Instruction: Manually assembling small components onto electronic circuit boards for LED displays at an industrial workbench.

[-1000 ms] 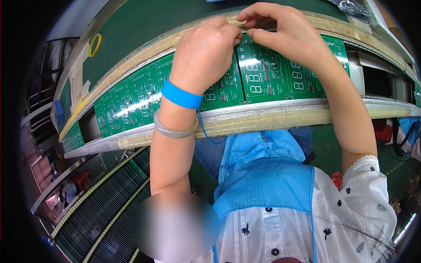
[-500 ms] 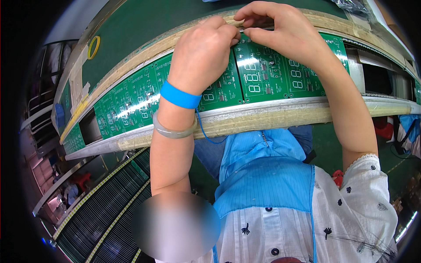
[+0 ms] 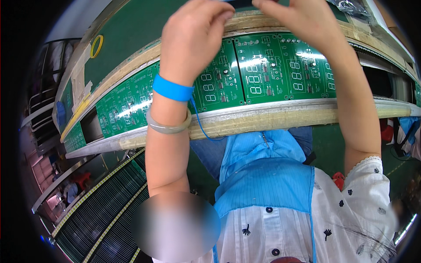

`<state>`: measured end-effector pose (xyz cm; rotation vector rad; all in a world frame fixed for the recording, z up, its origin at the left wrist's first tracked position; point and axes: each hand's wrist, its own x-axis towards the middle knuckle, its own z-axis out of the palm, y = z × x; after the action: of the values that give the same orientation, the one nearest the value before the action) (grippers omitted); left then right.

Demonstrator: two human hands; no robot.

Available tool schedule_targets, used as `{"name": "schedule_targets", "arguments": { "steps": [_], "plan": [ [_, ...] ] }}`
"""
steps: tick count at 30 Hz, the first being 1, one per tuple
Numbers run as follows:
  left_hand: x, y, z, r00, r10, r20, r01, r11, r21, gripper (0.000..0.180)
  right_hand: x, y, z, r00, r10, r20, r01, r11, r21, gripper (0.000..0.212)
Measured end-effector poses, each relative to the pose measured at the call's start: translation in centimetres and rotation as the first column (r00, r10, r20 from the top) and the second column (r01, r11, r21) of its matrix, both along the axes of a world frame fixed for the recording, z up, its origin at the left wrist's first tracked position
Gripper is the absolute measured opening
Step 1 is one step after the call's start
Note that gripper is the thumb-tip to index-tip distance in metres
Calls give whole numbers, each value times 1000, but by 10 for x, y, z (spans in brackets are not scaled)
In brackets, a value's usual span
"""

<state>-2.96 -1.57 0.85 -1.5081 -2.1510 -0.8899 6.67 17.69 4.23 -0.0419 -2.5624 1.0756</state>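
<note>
Green circuit boards [image 3: 219,79] with white digit outlines and small parts lie in a row along a rail. My left hand [image 3: 190,39] is above the boards' far edge, a blue band [image 3: 173,88] and a pale bangle [image 3: 168,127] on its wrist. Its thumb and forefinger are bent together; whatever is between them is too small to make out. My right hand [image 3: 307,22] is to the right, its thumb pointing left and its other fingers mostly cut off by the upper edge. Between the hands, a dark bluish thing [image 3: 243,4] shows in part at the top.
A taped wooden ledge [image 3: 245,21] runs behind the boards, and a taped rail [image 3: 263,115] in front. A yellow tape ring [image 3: 97,46] lies on the green bench top [image 3: 127,35]. Slotted black racks [image 3: 101,210] stand at lower left. Clear plastic wrap [image 3: 353,6] lies at upper right.
Both hands have moved up and away from the boards' far edge, and farther apart. More of the boards beneath them shows now.
</note>
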Motion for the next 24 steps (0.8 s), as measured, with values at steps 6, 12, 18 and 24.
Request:
{"name": "schedule_targets", "arguments": {
  "steps": [6, 12, 18, 24],
  "plan": [
    [-30, 40, 34, 986, 162, -25, -163, 962, -220, 10, -45, 9, 22, 997, 10, 73, -54, 771, 635, 22],
    [-49, 76, 30, 932, 297, -206, -362, 771, -525, 14, -75, 8, 14, 934, -251, 255, -93, 519, 849, 18],
    [-58, 74, 17, 908, 325, -266, -417, 767, -488, 16, -76, 5, 1, 975, -176, 138, -8, 590, 807, 15],
    [-63, 73, 8, 914, 273, -301, -375, 852, -365, 15, -76, 8, -7, 989, -144, 29, 62, 589, 806, 16]
  ]
}}
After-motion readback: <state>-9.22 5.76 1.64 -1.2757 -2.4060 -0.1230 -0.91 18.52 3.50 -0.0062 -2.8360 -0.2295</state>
